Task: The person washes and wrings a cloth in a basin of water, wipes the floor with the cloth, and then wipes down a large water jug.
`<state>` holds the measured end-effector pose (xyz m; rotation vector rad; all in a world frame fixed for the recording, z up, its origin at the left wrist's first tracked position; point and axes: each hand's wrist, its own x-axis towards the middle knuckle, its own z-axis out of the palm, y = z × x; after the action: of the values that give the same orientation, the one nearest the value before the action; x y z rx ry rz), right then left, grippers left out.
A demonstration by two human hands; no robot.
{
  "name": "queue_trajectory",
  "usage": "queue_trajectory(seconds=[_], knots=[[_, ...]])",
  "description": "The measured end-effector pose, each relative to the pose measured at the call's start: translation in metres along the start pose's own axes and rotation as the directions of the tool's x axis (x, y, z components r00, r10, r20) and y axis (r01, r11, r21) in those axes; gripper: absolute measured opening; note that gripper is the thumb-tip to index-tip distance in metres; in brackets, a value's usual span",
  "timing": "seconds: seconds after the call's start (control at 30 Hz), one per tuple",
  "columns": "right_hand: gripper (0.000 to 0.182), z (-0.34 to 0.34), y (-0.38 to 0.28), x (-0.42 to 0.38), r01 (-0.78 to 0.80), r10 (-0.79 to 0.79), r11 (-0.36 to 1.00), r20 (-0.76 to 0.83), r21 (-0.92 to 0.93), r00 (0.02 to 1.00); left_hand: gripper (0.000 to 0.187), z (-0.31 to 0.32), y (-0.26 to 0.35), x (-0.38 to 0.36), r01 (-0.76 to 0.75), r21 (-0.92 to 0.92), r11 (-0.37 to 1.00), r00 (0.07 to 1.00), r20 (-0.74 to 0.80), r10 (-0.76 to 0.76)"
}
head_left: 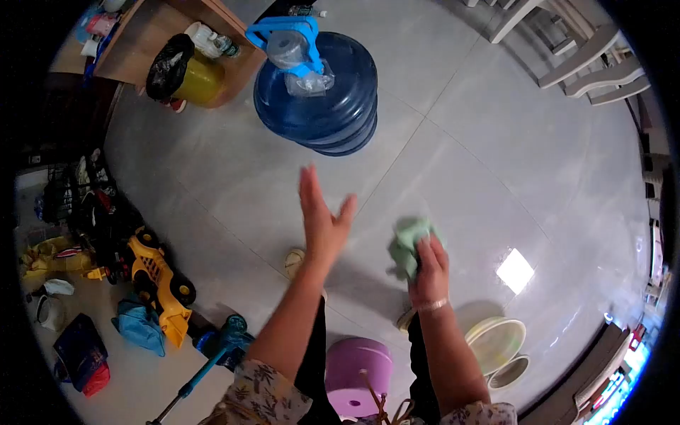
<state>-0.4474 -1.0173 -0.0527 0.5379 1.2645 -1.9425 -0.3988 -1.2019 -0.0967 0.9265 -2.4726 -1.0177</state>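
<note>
My left hand [326, 221] is held out in front of me, fingers and thumb spread, with nothing in it. Just beyond its fingertips stands a large blue water jug [326, 106] with a light-blue carrying handle [306, 35] around its neck. Clear plastic wrap [312, 81] hangs at the neck. In my right hand [429, 273] is a crumpled pale green cloth [409, 244], gripped between thumb and fingers. A gap of floor separates the cloth from the jug.
A purple stool [358, 372] is between my legs. Basins [499, 340] sit at the right. A yellow toy truck [157, 280], a blue bag [140, 326] and a mop-like pole [195, 379] lie left. A yellow bin [202, 81] stands at upper left, white chairs [581, 60] at upper right.
</note>
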Motion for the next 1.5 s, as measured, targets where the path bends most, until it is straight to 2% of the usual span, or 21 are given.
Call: queue_trajectory(seconds=[0.1, 0.13, 0.17, 0.2, 0.23, 0.27, 0.3, 0.33, 0.4, 0.5, 0.77, 0.87, 1.03, 1.1, 1.17, 1.23, 1.27, 1.37, 1.4, 1.43, 1.5], knots=[[0.03, 0.067, -0.02, 0.058, 0.27, -0.269, 0.963, 0.158, 0.014, 0.95, 0.09, -0.025, -0.006, 0.091, -0.14, 0.181, 0.973, 0.978, -0.13, 0.165], [0.031, 0.084, -0.024, 0.078, 0.203, -0.233, 0.965, 0.185, 0.169, 0.955, 0.09, -0.032, -0.012, 0.115, -0.144, 0.174, 0.974, 0.978, -0.126, 0.167], [0.029, 0.102, -0.031, 0.096, 0.195, -0.224, 0.968, 0.194, 0.156, 0.955, 0.095, -0.038, -0.019, 0.136, -0.141, 0.312, 0.94, 0.983, -0.066, 0.169], [0.03, 0.121, -0.037, 0.115, 0.282, -0.285, 0.958, 0.224, 0.045, 0.932, 0.099, -0.042, -0.026, 0.154, -0.139, 0.442, 0.886, 0.987, -0.006, 0.158], [0.031, 0.131, -0.035, 0.143, 0.385, -0.345, 0.913, 0.247, -0.138, 0.906, 0.099, -0.047, -0.034, 0.17, -0.139, 0.43, 0.892, 0.988, 0.0, 0.154], [0.032, 0.139, -0.028, 0.167, 0.588, -0.516, 0.695, 0.282, -0.414, 0.809, 0.103, -0.05, -0.04, 0.187, -0.152, 0.487, 0.86, 0.988, 0.057, 0.142], [0.034, 0.151, -0.028, 0.18, 0.685, -0.633, 0.363, 0.373, -0.632, 0.679, 0.107, -0.053, -0.04, 0.201, -0.169, 0.539, 0.825, 0.985, 0.114, 0.127], [0.034, 0.16, -0.029, 0.192, 0.675, -0.632, 0.347, 0.369, -0.651, 0.681, 0.112, -0.055, -0.039, 0.211, -0.175, 0.514, 0.84, 0.98, 0.174, 0.098], [0.038, 0.176, -0.033, 0.207, 0.637, -0.685, -0.077, 0.505, -0.767, 0.526, 0.113, -0.057, -0.039, 0.221, -0.186, 0.476, 0.86, 0.973, 0.211, 0.094], [0.04, 0.189, -0.025, 0.218, 0.529, -0.698, -0.192, 0.494, -0.826, 0.518, 0.119, -0.064, -0.036, 0.222, -0.201, 0.448, 0.871, 0.963, 0.251, 0.093], [0.043, 0.2, -0.02, 0.205, 0.418, -0.65, 0.022, 0.304, -0.908, 0.696, 0.123, -0.067, -0.023, 0.231, -0.181, 0.55, 0.815, 0.925, 0.376, -0.049], [0.042, 0.201, -0.027, 0.207, 0.371, -0.637, -0.081, 0.334, -0.925, 0.695, 0.121, -0.069, -0.023, 0.233, -0.22, 0.537, 0.815, 0.917, 0.398, -0.015], [0.045, 0.199, -0.036, 0.214, 0.446, -0.661, 0.003, 0.333, -0.895, 0.672, 0.114, -0.078, -0.019, 0.24, -0.241, 0.549, 0.801, 0.893, 0.448, -0.038], [0.041, 0.198, -0.044, 0.227, 0.513, -0.684, -0.02, 0.386, -0.858, 0.619, 0.11, -0.082, -0.019, 0.247, -0.25, 0.524, 0.815, 0.826, 0.554, -0.102], [0.044, 0.194, -0.048, 0.246, 0.56, -0.696, -0.026, 0.417, -0.828, 0.585, 0.098, -0.089, -0.023, 0.256, -0.303, 0.553, 0.776, 0.798, 0.592, -0.111], [0.038, 0.202, -0.074, 0.243, 0.576, -0.639, 0.0, 0.443, -0.817, 0.628, 0.084, -0.1, -0.038, 0.25, -0.448, 0.48, 0.754, 0.728, 0.686, -0.004], [0.036, 0.205, -0.083, 0.247, 0.592, -0.613, 0.0, 0.468, -0.806, 0.637, 0.073, -0.107, -0.034, 0.256, -0.46, 0.453, 0.764, 0.707, 0.707, 0.007], [0.036, 0.211, -0.103, 0.271, 0.691, -0.555, 0.004, 0.574, -0.722, 0.602, 0.066, -0.123, -0.054, 0.276, -0.466, 0.395, 0.791, 0.662, 0.749, 0.017], [0.037, 0.215, -0.11, 0.277, 0.717, -0.525, -0.005, 0.612, -0.697, 0.592, 0.057, -0.13, -0.052, 0.297, -0.346, 0.345, 0.873, 0.666, 0.745, -0.031], [0.037, 0.221, -0.119, 0.282, 0.717, -0.536, 0.009, 0.602, -0.697, 0.592, 0.057, -0.128, -0.047, 0.317, -0.357, 0.355, 0.864, 0.661, 0.749, -0.034], [0.041, 0.236, -0.13, 0.291, 0.77, -0.452, 0.071, 0.668, -0.634, 0.591, 0.051, -0.117, -0.036, 0.355, -0.242, 0.142, 0.96, 0.873, 0.463, 0.152]])
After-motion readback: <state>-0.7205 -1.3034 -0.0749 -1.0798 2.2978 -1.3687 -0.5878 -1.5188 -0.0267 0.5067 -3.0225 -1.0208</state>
